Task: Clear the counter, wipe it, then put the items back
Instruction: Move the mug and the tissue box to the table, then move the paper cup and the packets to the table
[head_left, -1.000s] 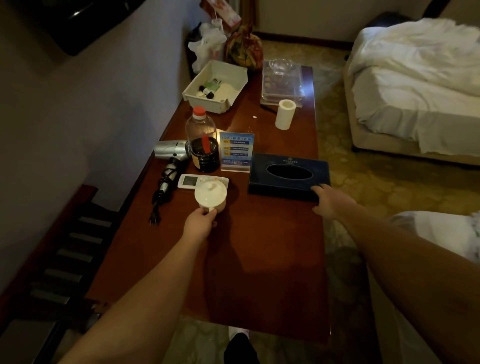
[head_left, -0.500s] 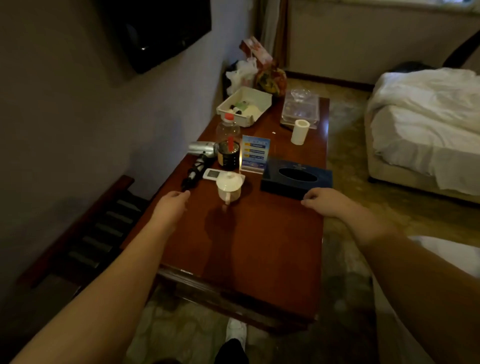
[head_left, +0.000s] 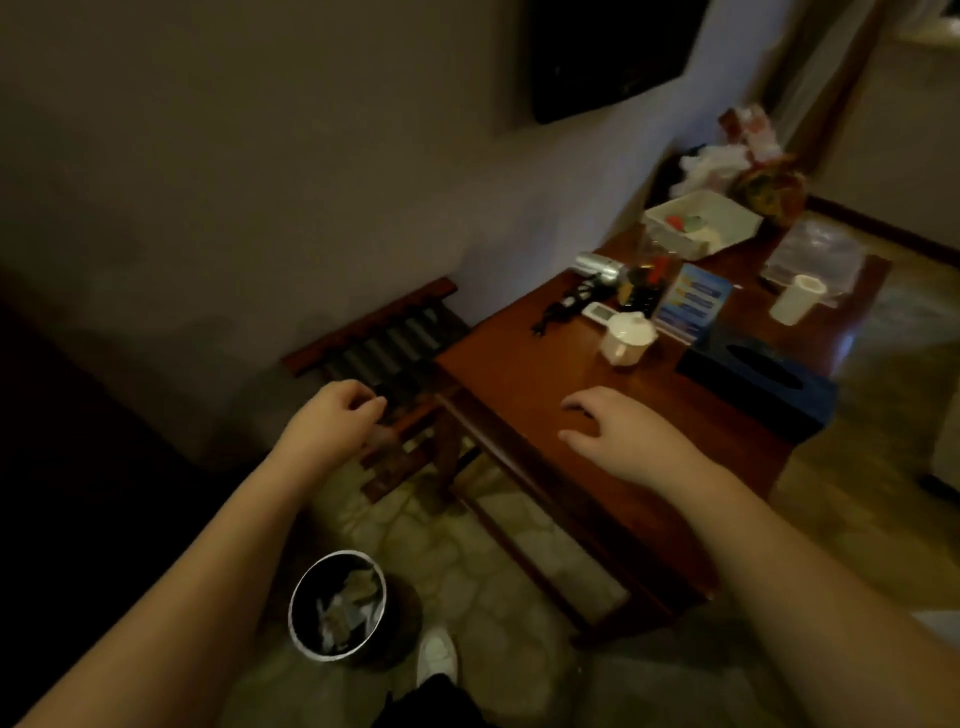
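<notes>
While both hands (head_left: 613, 426) loose and unladen, lidded cup (head_left: 627, 338) well beyond them.

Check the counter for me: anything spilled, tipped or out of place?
Nothing stands out. The lidded cup, paper roll and sign card stand upright on the counter; no spill shows. The frame is dim and blurred, so small marks could escape.

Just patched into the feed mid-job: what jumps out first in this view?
Two bare hands lead the eye: the left hand hangs loosely curled off the counter's near-left corner, and the right hand hovers spread over the bare near end of the wooden counter. Clutter crowds the far end, nearest a white lidded cup. A waste bin holding scraps stands on the floor below.
</notes>
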